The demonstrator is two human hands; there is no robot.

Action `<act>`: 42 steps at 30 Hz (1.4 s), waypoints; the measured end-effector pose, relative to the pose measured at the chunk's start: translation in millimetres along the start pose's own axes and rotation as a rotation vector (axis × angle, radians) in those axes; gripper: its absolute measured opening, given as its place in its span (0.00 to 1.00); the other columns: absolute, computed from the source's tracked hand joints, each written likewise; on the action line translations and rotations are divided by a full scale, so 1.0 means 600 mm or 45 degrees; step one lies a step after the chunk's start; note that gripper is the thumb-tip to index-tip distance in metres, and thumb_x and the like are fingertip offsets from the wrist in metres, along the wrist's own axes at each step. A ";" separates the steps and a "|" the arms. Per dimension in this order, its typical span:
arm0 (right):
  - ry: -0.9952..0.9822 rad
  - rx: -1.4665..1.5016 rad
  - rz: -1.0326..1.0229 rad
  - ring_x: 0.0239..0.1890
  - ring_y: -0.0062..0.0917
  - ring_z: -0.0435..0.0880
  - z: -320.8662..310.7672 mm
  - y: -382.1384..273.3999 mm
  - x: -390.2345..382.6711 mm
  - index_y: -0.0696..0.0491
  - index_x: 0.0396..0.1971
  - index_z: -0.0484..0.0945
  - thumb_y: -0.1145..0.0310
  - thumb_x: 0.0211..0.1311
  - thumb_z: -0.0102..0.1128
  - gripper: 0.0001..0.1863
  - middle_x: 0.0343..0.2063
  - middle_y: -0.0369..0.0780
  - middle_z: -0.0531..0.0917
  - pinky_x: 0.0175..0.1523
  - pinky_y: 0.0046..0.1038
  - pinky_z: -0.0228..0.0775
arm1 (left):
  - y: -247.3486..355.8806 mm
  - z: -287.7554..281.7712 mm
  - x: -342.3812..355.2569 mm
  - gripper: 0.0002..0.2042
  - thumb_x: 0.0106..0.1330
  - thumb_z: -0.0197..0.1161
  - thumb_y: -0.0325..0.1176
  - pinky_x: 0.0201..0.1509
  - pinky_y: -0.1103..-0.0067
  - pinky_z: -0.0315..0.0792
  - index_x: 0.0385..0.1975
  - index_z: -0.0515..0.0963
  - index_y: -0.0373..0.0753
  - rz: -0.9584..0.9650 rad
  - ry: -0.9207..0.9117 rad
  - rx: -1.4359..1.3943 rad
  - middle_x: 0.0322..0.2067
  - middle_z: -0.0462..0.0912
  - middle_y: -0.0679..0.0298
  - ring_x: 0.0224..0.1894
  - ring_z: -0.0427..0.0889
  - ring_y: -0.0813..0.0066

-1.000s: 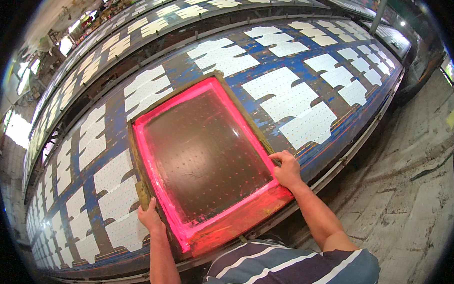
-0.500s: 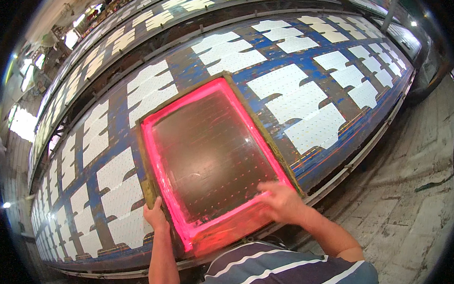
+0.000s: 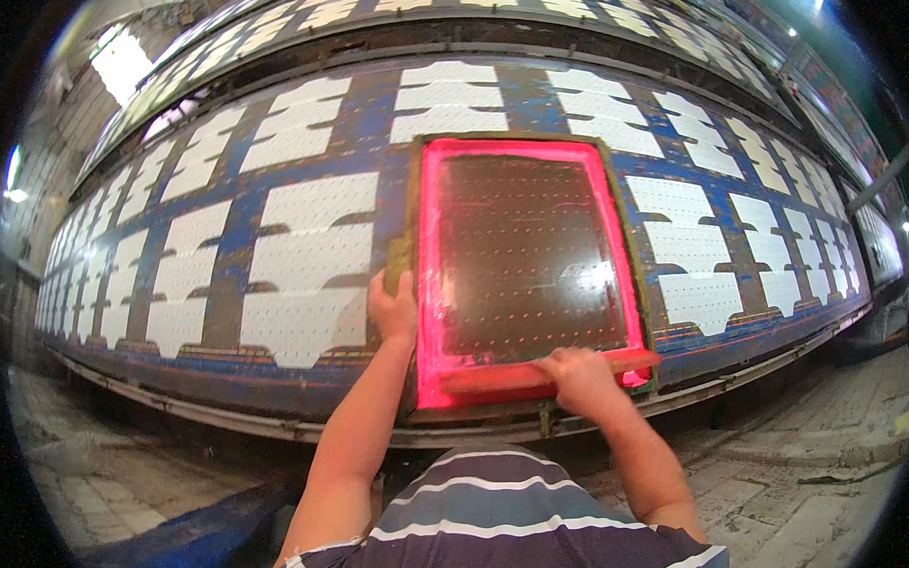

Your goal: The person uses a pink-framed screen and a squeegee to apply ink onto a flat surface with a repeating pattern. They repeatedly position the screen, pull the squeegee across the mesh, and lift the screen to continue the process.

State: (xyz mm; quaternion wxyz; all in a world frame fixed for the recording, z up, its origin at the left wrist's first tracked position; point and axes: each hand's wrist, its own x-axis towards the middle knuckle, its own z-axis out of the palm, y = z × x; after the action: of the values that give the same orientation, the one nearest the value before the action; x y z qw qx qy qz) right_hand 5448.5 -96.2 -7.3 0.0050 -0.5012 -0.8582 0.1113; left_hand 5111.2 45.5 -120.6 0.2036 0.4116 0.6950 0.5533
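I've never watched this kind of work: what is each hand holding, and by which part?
The left hand grips the pink-edged printing frame by its left side rail. The right hand holds the pink scraper bar lying along the frame's near edge.

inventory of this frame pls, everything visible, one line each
printing screen frame: one, pink-edged with dark mesh, lying flat on the near table in front of the person
squeegee: one, red-pink, across the near end of the frame
fabric pieces: many, white with small dots, laid in rows along the tables
long table: one near, blue and stained, running left to right; more tables with white pieces behind it
floor: grey paving, along the bottom of the view
striped shirt: one, navy, grey and white, bottom centre
left hand: one, gripping the left edge of the frame
right hand: one, closed on the squeegee
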 end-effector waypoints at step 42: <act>0.446 -0.173 0.063 0.54 0.45 0.92 -0.029 0.369 0.654 0.42 0.55 0.90 0.76 0.61 0.65 0.23 0.47 0.44 0.91 0.57 0.50 0.84 | 0.036 -0.008 -0.011 0.24 0.92 0.51 0.43 0.75 0.69 0.71 0.72 0.74 0.27 -0.274 -0.040 -0.091 0.65 0.82 0.52 0.67 0.80 0.65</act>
State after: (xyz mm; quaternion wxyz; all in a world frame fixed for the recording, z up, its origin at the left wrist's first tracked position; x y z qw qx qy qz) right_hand 5445.7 349.7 -73.9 0.1177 -0.5332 -0.8370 -0.0357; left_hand 5118.9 38.0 -100.0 0.2871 0.3358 0.7117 0.5462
